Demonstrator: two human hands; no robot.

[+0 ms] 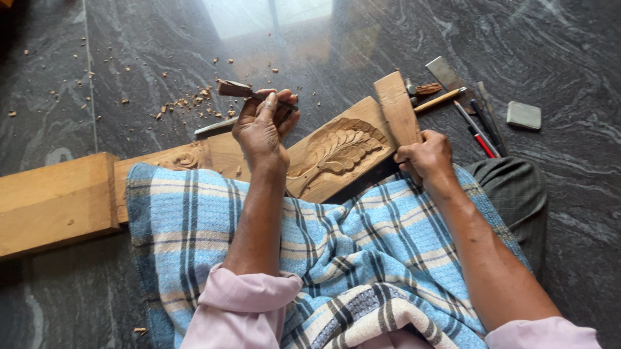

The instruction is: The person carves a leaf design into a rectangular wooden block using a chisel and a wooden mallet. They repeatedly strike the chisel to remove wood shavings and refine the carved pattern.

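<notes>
A carved wooden panel (339,151) with a leaf motif rests against my lap on the dark stone floor. My left hand (262,127) is closed around a brown wooden-handled chisel (234,89), held over the panel's upper edge; its tip is hidden behind my fingers. My right hand (426,158) grips the lower end of a flat wooden mallet (397,108), which stands tilted just right of the carved leaf. A blue plaid cloth (321,245) covers my legs below both hands.
A thick timber block (40,204) joins the panel at the left. Loose chisels (447,76), thin red and black tools (480,129) and a grey sharpening stone (524,115) lie at the upper right. Wood chips (188,103) are scattered on the floor; a flat metal blade (215,127) lies near them.
</notes>
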